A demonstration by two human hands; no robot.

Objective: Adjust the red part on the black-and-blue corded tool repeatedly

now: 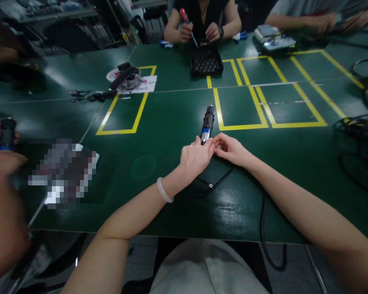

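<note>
My left hand (198, 157) is closed round the lower end of a slim cylindrical tool (207, 122), which looks like an electric screwdriver. The tool has a black upper body, a blue band and a silver section, and it points away from me over the green table. Close against the left fingers, my right hand (230, 149) is curled with thumb and fingertips together. Whatever lies between those fingertips is too small or hidden to make out. Beneath both hands a thin black cable (223, 178) runs across the tabletop, with a small ring-shaped end (210, 185) on it.
Across the green table (174, 110), a person holds a red-handled screwdriver (184, 16) over a black tray (206, 61). Yellow tape (242, 127) marks rectangles. A wrapped bundle (127, 77) lies back left, black cables (363, 143) at right. A co-worker's arm (6, 204) reaches in at left.
</note>
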